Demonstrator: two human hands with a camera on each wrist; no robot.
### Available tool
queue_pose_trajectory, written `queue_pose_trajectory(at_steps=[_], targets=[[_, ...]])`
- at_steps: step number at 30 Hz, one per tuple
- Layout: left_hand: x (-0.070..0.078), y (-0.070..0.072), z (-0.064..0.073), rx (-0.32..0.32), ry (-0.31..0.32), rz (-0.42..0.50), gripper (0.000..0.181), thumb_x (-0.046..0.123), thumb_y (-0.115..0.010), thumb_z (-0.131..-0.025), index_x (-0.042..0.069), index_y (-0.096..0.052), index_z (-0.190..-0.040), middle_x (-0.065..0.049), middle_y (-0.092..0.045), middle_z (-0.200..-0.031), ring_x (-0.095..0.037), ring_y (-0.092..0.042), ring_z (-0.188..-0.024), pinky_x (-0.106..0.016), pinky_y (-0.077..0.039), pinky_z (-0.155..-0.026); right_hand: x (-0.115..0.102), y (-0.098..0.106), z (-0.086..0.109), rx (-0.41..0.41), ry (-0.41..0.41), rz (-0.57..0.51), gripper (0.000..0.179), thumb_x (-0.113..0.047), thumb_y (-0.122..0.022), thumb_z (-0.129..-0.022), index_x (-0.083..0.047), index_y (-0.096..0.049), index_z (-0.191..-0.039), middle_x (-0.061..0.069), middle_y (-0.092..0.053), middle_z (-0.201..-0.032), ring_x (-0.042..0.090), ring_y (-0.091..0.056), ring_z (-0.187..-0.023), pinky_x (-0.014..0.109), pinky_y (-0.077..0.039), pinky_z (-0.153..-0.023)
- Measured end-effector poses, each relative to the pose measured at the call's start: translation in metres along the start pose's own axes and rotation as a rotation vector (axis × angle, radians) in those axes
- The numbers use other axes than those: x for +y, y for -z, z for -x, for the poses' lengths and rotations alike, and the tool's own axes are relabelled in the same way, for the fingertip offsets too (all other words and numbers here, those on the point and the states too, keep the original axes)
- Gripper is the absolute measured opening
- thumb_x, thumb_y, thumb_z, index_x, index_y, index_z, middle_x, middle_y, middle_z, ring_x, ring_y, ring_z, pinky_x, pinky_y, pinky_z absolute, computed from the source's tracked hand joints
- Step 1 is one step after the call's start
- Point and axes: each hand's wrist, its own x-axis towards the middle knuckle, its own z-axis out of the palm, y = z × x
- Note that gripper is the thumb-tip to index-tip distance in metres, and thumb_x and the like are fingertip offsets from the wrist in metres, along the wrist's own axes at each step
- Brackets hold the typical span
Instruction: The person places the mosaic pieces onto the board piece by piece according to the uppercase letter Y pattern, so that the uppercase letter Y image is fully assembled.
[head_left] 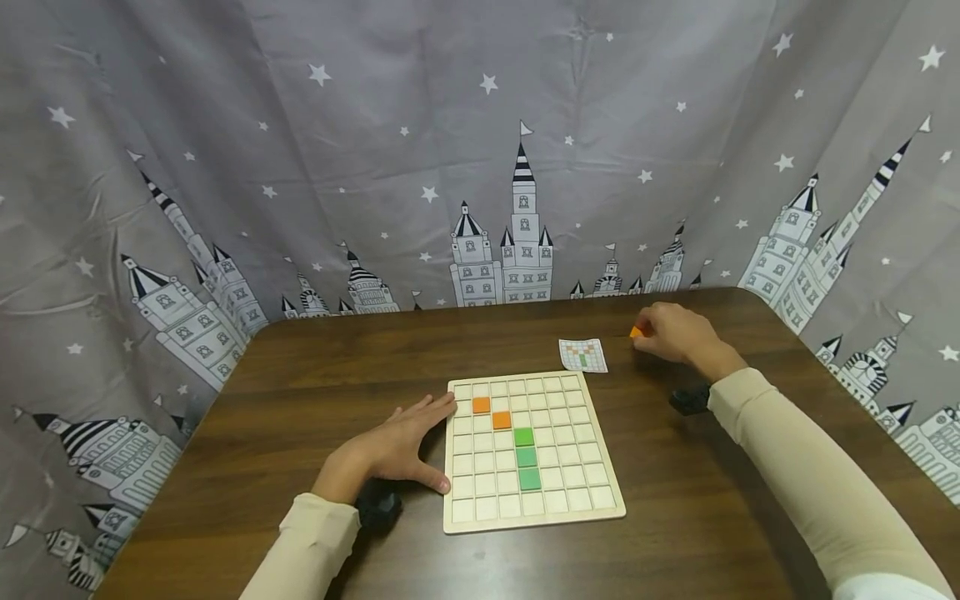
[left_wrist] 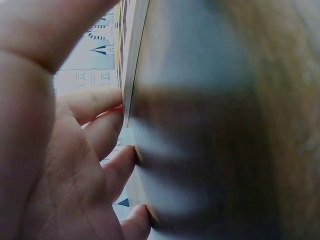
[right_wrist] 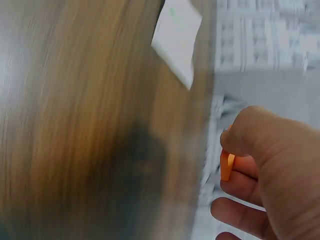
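Note:
A pale wooden grid board [head_left: 534, 525] lies on the table. Two orange square tiles [head_left: 481, 405] sit diagonally in its upper left cells, and three green tiles [head_left: 527, 457] form a column below them. My left hand [head_left: 397, 447] rests along the board's left edge, thumb and fingers spread, fingertips right at the rim. Beyond the board's far right corner, my right hand [head_left: 675, 332] pinches an orange tile [right_wrist: 226, 167] between thumb and fingers, raised over the table in the right wrist view.
A small paper card [head_left: 583, 356] printed with a coloured grid pattern lies just behind the board's far right edge. The brown wooden table [head_left: 360, 358] reaches back to a grey curtain [head_left: 375, 108] with castles and stars.

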Motion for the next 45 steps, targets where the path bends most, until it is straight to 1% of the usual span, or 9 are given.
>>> queue_pose_trajectory(at_steps=[3,7,12,18,24,28,35,39,45], targets=[[-0.001,-0.001,0.0,-0.001,-0.004,-0.001,0.117,0.053,-0.09,-0.07,0.008,-0.03,-0.16,-0.009,-0.02,-0.167,-0.036,-0.011,-0.152,-0.07,-0.009,-0.114,-0.024,-0.002,0.0,0.018,0.064,0.004,0.022,-0.024,-0.072,-0.085,-0.009,-0.073,-0.101,0.004,-0.064,-0.094,0.022,-0.059,-0.079,0.046,-0.053,-0.067],[-0.002,-0.002,-0.001,-0.001,-0.006,-0.003,0.117,0.053,-0.09,-0.07,0.008,-0.03,-0.16,-0.008,-0.02,-0.167,-0.036,-0.011,-0.152,-0.07,-0.009,-0.114,-0.056,-0.007,0.004,0.047,0.176,-0.008,0.02,-0.022,-0.074,-0.085,-0.01,-0.074,-0.101,0.001,-0.063,-0.094,0.018,-0.059,-0.077,0.04,-0.052,-0.064],[-0.001,-0.001,-0.001,-0.002,-0.002,-0.003,0.117,0.054,-0.089,-0.07,0.009,-0.029,-0.16,-0.007,-0.019,-0.167,-0.036,-0.011,-0.153,-0.07,-0.009,-0.114,-0.088,-0.017,0.013,0.063,0.32,-0.016,0.013,-0.02,-0.074,-0.084,-0.014,-0.073,-0.095,0.0,-0.062,-0.091,0.013,-0.054,-0.07,0.032,-0.047,-0.056],[0.0,0.0,0.0,0.003,-0.001,0.0,0.117,0.053,-0.09,-0.07,0.008,-0.03,-0.16,-0.009,-0.02,-0.167,-0.037,-0.011,-0.152,-0.07,-0.009,-0.113,-0.115,-0.03,0.024,0.01,0.43,-0.014,0.01,-0.024,-0.076,-0.085,-0.019,-0.07,-0.091,-0.006,-0.06,-0.093,0.009,-0.052,-0.071,0.028,-0.046,-0.056],[-0.003,-0.001,-0.001,0.003,0.002,-0.007,0.118,0.054,-0.089,-0.069,0.009,-0.029,-0.16,-0.007,-0.019,-0.167,-0.035,-0.011,-0.153,-0.07,-0.009,-0.114,-0.129,-0.048,0.031,-0.022,0.512,-0.032,0.008,-0.022,-0.075,-0.086,-0.017,-0.07,-0.089,-0.007,-0.059,-0.088,0.006,-0.05,-0.069,0.026,-0.046,-0.058],[-0.005,-0.001,-0.001,0.002,0.005,-0.007,0.119,0.055,-0.089,-0.069,0.01,-0.029,-0.161,-0.006,-0.019,-0.167,-0.034,-0.011,-0.153,-0.069,-0.008,-0.115,-0.135,-0.057,0.031,-0.017,0.541,-0.036,0.007,-0.021,-0.074,-0.086,-0.017,-0.071,-0.091,-0.007,-0.058,-0.087,0.006,-0.05,-0.069,0.025,-0.046,-0.058],[-0.004,0.0,-0.001,0.004,-0.006,0.005,0.118,0.054,-0.089,-0.069,0.009,-0.029,-0.16,-0.007,-0.019,-0.167,-0.035,-0.011,-0.153,-0.068,-0.008,-0.115,-0.139,-0.061,0.032,-0.009,0.556,-0.042,0.011,-0.02,-0.074,-0.087,-0.015,-0.074,-0.097,-0.005,-0.062,-0.092,0.007,-0.053,-0.074,0.026,-0.049,-0.061],[-0.005,0.0,-0.001,0.006,-0.004,0.007,0.118,0.054,-0.09,-0.069,0.009,-0.029,-0.16,-0.007,-0.019,-0.167,-0.035,-0.011,-0.153,-0.069,-0.007,-0.115,-0.141,-0.061,0.031,-0.007,0.552,-0.033,0.011,-0.021,-0.076,-0.089,-0.015,-0.075,-0.098,-0.004,-0.063,-0.094,0.008,-0.054,-0.077,0.026,-0.049,-0.063],[-0.005,-0.001,-0.001,0.001,-0.009,0.007,0.118,0.055,-0.089,-0.069,0.009,-0.029,-0.161,-0.007,-0.019,-0.167,-0.035,-0.011,-0.152,-0.069,-0.008,-0.114,-0.142,-0.06,0.031,-0.04,0.525,-0.035,0.013,-0.023,-0.079,-0.089,-0.017,-0.076,-0.1,-0.005,-0.065,-0.096,0.007,-0.057,-0.081,0.027,-0.052,-0.067]])
